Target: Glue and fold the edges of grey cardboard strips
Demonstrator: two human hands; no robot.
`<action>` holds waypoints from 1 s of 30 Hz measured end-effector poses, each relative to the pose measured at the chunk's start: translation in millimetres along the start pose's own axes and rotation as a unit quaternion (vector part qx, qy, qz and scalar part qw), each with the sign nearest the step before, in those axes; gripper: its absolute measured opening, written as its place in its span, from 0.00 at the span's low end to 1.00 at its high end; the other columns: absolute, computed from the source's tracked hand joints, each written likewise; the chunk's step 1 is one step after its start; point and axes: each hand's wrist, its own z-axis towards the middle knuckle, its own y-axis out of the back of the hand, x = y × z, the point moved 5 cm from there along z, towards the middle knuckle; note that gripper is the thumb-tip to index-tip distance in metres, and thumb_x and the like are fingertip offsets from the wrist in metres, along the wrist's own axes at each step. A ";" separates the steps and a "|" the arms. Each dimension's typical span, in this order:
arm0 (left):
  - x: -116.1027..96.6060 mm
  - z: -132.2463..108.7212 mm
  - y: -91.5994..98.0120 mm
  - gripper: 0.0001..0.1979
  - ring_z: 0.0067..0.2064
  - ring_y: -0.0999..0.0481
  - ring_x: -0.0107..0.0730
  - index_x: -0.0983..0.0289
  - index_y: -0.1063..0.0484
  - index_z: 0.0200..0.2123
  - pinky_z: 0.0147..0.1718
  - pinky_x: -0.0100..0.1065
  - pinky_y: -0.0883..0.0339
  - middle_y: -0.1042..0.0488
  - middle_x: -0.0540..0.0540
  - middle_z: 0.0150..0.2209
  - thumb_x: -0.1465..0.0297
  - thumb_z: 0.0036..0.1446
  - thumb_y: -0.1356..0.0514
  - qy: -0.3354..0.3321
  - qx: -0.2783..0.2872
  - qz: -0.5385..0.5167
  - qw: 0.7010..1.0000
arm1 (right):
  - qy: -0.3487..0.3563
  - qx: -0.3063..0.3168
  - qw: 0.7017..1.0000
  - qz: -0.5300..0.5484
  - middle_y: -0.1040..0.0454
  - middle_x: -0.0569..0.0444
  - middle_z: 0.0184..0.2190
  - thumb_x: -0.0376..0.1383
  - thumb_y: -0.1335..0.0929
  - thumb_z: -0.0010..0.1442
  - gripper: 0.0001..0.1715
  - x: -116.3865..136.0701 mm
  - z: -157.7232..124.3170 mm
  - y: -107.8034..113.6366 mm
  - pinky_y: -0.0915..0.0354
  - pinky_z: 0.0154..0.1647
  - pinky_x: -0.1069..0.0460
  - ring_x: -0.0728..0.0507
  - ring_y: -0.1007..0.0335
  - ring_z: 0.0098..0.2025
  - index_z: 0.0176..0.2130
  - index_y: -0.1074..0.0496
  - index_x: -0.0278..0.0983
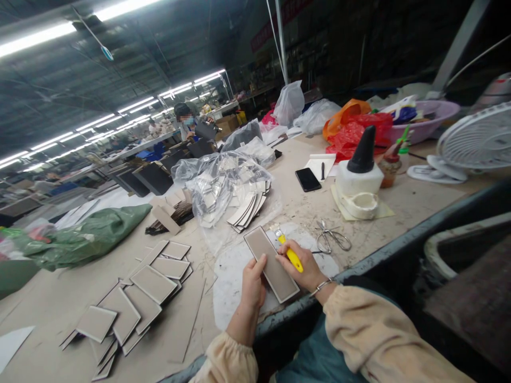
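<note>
My left hand [253,282] grips a rectangular taupe panel [268,258] with a pale border, its thumb lying on the face. Held in my right hand [305,268] is a brush with a yellow handle [294,260]; its bristle end points away from me, beside the panel's right edge. The fingertips of that hand come up against the panel's edge. Both hands are over a whitish sheet [229,290] near the table's front edge. To their left lies a loose pile of similar taupe panels [154,284].
Scissors [333,239] lie right of my hands. Beyond are a white container with a black cone [359,175], a phone [308,180], and a fan [479,141]. Clear plastic [207,186] covers pale pieces. A green bag [93,234] lies left. Another person [187,122] is far back.
</note>
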 end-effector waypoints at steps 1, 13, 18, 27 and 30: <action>-0.1 0.1 0.3 0.22 0.34 0.24 0.36 0.69 0.27 0.39 0.33 0.32 0.33 0.23 0.59 0.35 0.58 0.46 0.34 -0.001 0.003 0.001 1.000 | -0.001 0.000 1.000 0.003 0.27 0.57 0.30 0.38 0.34 0.56 0.06 0.0 0.1 0.3 0.33 0.34 0.53 0.47 0.29 0.31 0.34 0.37 0.41; 7.1 -8.7 -0.2 0.24 0.28 0.26 0.35 0.70 0.25 0.36 0.31 0.33 0.33 0.23 0.58 0.28 0.55 0.44 0.33 0.041 0.047 0.045 0.997 | -0.015 -0.021 1.000 -0.008 0.29 0.58 0.27 0.41 0.34 0.57 0.08 8.0 0.0 6.3 0.34 0.29 0.54 0.48 0.30 0.26 0.32 0.38 0.41; 12.8 -16.1 -2.4 0.22 0.27 0.28 0.32 0.69 0.26 0.32 0.30 0.32 0.36 0.25 0.57 0.26 0.53 0.48 0.36 0.032 0.067 0.038 0.997 | -0.004 -0.028 0.999 -0.031 0.31 0.59 0.25 0.41 0.35 0.58 0.09 8.5 -2.1 8.9 0.35 0.28 0.55 0.48 0.32 0.26 0.29 0.38 0.41; 1.1 -22.7 23.5 0.23 0.23 0.36 0.25 0.67 0.31 0.24 0.25 0.27 0.43 0.32 0.50 0.22 0.51 0.42 0.35 0.005 -0.002 0.082 0.997 | -0.071 -0.045 0.995 0.046 0.24 0.53 0.33 0.45 0.35 0.58 0.12 -11.1 -4.1 9.3 0.29 0.33 0.50 0.44 0.25 0.31 0.35 0.38 0.40; -6.8 -24.0 39.8 0.23 0.23 0.37 0.25 0.67 0.31 0.24 0.24 0.27 0.45 0.32 0.50 0.21 0.51 0.42 0.35 0.006 -0.024 0.104 0.994 | -0.058 -0.047 0.997 0.023 0.23 0.51 0.36 0.45 0.34 0.58 0.12 -10.0 -4.7 11.5 0.29 0.36 0.49 0.43 0.24 0.35 0.35 0.38 0.41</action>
